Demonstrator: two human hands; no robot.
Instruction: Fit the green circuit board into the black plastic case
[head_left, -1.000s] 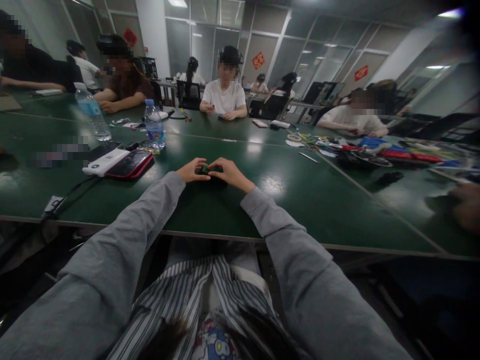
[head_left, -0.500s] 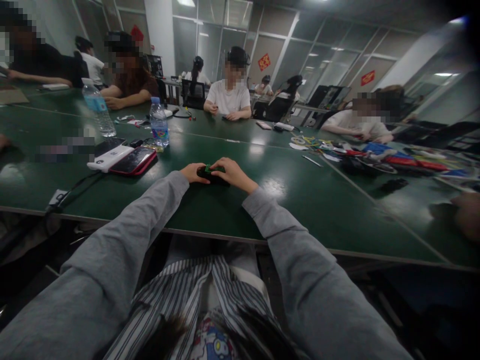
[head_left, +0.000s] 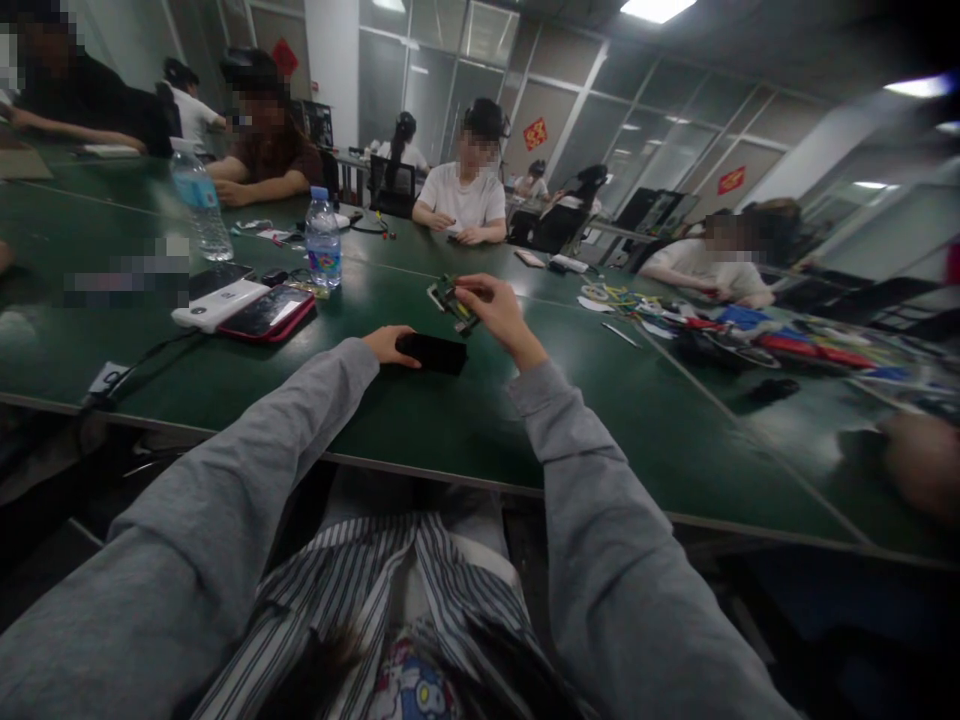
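Note:
My left hand [head_left: 390,346] is closed around the left end of a black rectangular case [head_left: 439,354], low over the green table. Between the thumb and fingers of my right hand [head_left: 495,305] is a green circuit board [head_left: 448,303] with metal-coloured parts along its edges. The board is tilted and hangs apart from the case, above and beyond its right half. Inside the case it is too dark to make anything out.
Left of my hands lie a red-rimmed phone [head_left: 268,313] and a white power bank [head_left: 217,306] with a cable. Behind them stand two water bottles [head_left: 324,245]. A pen [head_left: 621,335] and a heap of cables [head_left: 757,335] lie to the right. Several people sit around the table.
My right hand has lifted the circuit board up and right, out of the black case. My left hand has stayed on the case, which now shows more fully.

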